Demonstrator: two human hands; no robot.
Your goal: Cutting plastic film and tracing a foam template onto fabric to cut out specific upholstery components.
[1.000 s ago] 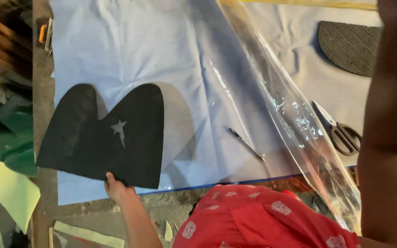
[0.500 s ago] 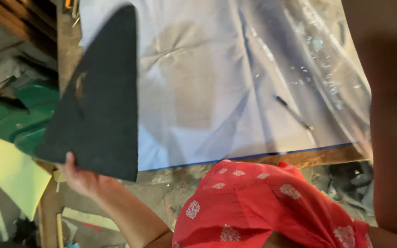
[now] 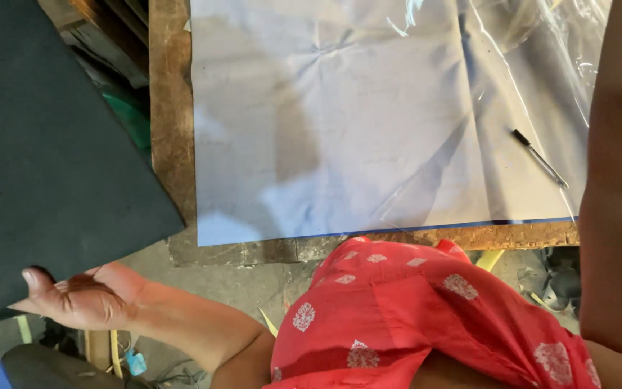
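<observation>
Our left hand holds the big dark sheet by its near edge, thumb on top, fingers hidden under it. It hangs off the left side of the wooden table. A pale cloth covers the table, with a pen at the right. Our right arm blocks the right edge; we cannot tell its fingers.

pale blue cloth spread over the wooden desk, clear plastic sheet on top, pen lying there.
</observation>
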